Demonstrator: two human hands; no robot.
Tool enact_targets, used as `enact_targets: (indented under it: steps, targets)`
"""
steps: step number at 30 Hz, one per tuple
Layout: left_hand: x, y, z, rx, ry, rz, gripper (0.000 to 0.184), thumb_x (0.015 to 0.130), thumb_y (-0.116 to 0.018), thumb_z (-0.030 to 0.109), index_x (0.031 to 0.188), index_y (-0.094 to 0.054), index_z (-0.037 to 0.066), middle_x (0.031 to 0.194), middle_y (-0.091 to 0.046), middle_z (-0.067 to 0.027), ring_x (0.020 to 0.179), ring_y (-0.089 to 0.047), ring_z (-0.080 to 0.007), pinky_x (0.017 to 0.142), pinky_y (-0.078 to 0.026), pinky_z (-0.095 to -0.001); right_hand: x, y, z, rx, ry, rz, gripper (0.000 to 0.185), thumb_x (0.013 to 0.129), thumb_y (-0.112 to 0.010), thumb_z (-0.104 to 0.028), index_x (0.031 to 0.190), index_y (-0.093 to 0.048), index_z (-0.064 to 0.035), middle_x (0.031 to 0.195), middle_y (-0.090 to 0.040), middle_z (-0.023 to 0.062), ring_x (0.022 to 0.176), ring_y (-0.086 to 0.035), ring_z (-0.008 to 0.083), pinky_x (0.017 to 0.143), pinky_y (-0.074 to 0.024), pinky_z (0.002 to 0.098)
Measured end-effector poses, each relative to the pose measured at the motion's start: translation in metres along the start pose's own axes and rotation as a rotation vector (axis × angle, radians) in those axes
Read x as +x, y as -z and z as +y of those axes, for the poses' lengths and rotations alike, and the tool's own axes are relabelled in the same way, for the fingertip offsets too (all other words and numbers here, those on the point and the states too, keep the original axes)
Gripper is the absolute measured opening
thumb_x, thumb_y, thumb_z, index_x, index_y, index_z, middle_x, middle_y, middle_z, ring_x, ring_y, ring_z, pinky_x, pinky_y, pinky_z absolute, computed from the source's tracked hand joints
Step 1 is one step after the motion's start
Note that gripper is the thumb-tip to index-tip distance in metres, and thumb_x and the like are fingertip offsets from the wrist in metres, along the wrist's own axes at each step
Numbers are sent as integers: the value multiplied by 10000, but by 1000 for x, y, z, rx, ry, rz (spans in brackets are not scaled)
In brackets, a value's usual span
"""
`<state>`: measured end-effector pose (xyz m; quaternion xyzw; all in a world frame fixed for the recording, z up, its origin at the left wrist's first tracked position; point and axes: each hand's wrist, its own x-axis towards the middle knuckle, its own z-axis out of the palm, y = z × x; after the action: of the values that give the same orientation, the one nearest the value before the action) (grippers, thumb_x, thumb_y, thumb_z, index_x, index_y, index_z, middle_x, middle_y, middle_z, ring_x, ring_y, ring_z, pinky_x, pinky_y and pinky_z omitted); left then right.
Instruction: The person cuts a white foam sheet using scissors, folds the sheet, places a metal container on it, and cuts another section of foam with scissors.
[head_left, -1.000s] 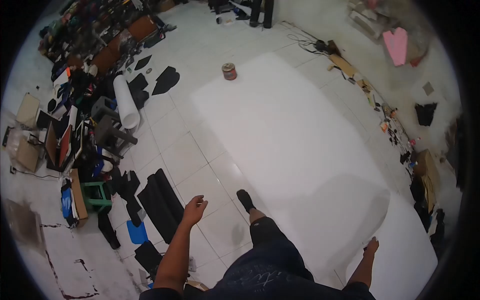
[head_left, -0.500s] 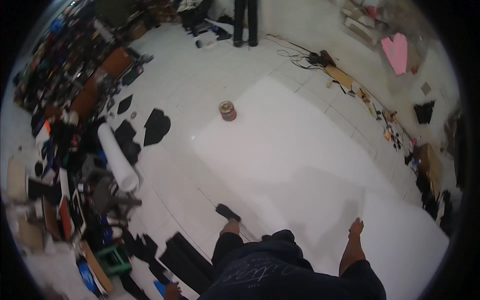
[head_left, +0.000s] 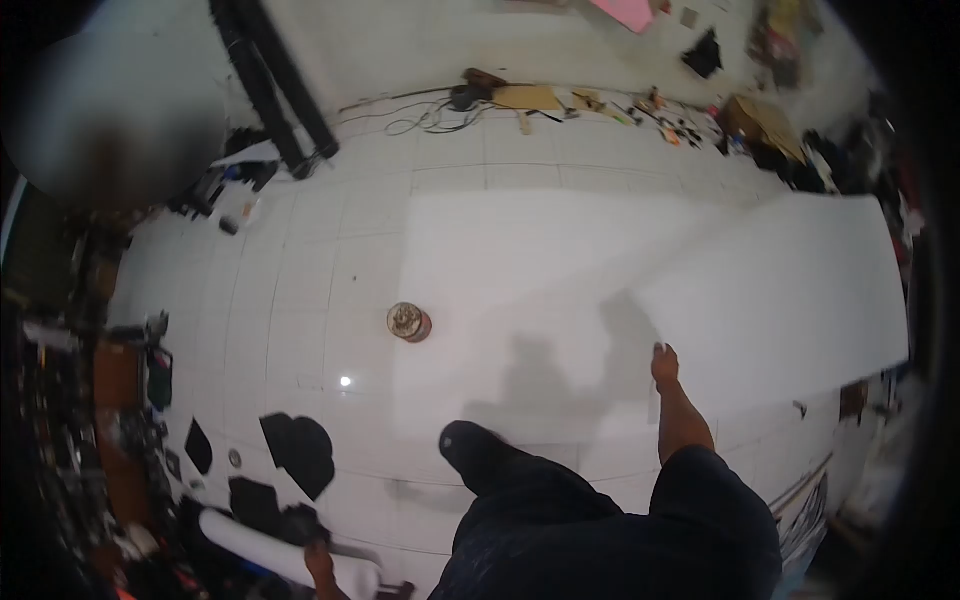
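Note:
A large white sheet (head_left: 500,250) lies over the floor tiles, and its right part is folded or lifted over. The edge of that part is pinched in my right hand (head_left: 664,362), whose fingers are closed. A round tin (head_left: 409,322) with a stained top stands at the sheet's left end. Low on the left, my left hand (head_left: 319,562) is over or beside a white roll (head_left: 260,545), near dark pieces. Its fingers are too blurred and dark to make out.
Black cut pieces (head_left: 300,452) lie on the tiles at the lower left. Cables (head_left: 440,118), cardboard (head_left: 527,97) and small items line the wall. Dark upright shapes (head_left: 275,90) stand at the upper left. Clutter (head_left: 120,430) fills the left side.
The view has swung left, so the sheet now lies across it. My right hand has drawn the sheet's edge inward. My left hand has moved from the black rolls to near the white roll.

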<state>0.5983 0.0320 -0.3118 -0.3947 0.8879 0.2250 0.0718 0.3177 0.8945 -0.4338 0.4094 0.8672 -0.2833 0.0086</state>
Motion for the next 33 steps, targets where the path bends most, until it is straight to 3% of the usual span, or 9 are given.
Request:
enact_targets:
  steps: [2, 4, 7, 9, 11, 16, 25, 31, 33]
  targets:
    - [122, 47, 114, 1, -265, 0, 330, 923, -560, 189, 1119, -591, -75, 1071, -625, -244, 991, -613, -338, 888, -464, -396, -31, -26, -30, -51, 33, -10, 538, 962, -492, -375, 1324, -509, 23, 1295, -556, 260, 1226, -515, 405, 1035, -408, 422]
    - [221, 69, 228, -161, -364, -47, 402, 938, -564, 209, 1221, -554, -76, 1165, -618, -207, 1088, -596, -296, 959, -441, -373, -71, -43, -110, 227, -137, -49, 525, 964, -491, -366, 1302, -527, 34, 1267, -577, 260, 1217, -528, 388, 1023, -414, 413]
    - [326, 78, 362, -208, -717, -92, 359, 924, -604, 167, 1214, -565, -42, 1085, -641, -186, 933, -624, -251, 839, -496, -342, -96, -116, -164, 269, -133, 2, 517, 966, -487, -362, 1291, -536, 36, 1241, -592, 264, 1203, -544, 378, 1012, -420, 406]
    - [385, 75, 423, -87, -753, -193, 346, 921, -613, 167, 1210, -580, -20, 1066, -654, -161, 913, -628, -225, 801, -506, -330, -103, -166, -190, 262, -175, 29, 518, 966, -487, -371, 1285, -541, 33, 1234, -595, 265, 1196, -550, 375, 1009, -422, 404]
    - [472, 45, 438, -28, -854, -266, 340, 916, -623, 177, 1202, -593, -4, 1037, -666, -138, 890, -627, -198, 787, -504, -311, -130, -218, -222, 265, -247, 73, 519, 967, -486, -380, 1279, -546, 30, 1228, -598, 265, 1190, -555, 372, 1007, -424, 402]
    - [627, -14, 421, 363, -818, -552, 513, 841, -711, 347, 1226, -590, 31, 1117, -660, -175, 1051, -629, -329, 932, -486, -407, -216, -280, -310, 115, -362, 126, 504, 964, -463, -405, 1268, -562, -16, 1213, -616, 226, 1152, -569, 387, 1021, -417, 440]
    - [694, -32, 547, 794, -1079, -944, 540, 823, -673, 428, 1199, -631, 44, 1116, -672, -178, 1064, -632, -325, 937, -484, -397, -339, -332, -484, 393, -401, 45, 362, 957, -485, -374, 1234, -605, -175, 1115, -663, 175, 1045, -608, 400, 932, -473, 466]
    - [734, -89, 656, 956, -1454, -948, 488, 828, -641, 415, 1147, -636, 46, 1044, -686, -198, 1021, -638, -367, 911, -496, -440, -395, -410, -546, 319, -559, 74, 327, 938, -530, -330, 1203, -632, -169, 1034, -690, 154, 953, -648, 359, 858, -503, 448]
    - [737, -114, 670, 1019, -1499, -1032, 499, 821, -648, 424, 1153, -638, 50, 1041, -687, -202, 1020, -643, -359, 918, -493, -437, -411, -442, -556, 227, -502, 218, 318, 922, -547, -295, 1196, -637, -163, 1061, -689, 133, 987, -642, 339, 884, -485, 450]
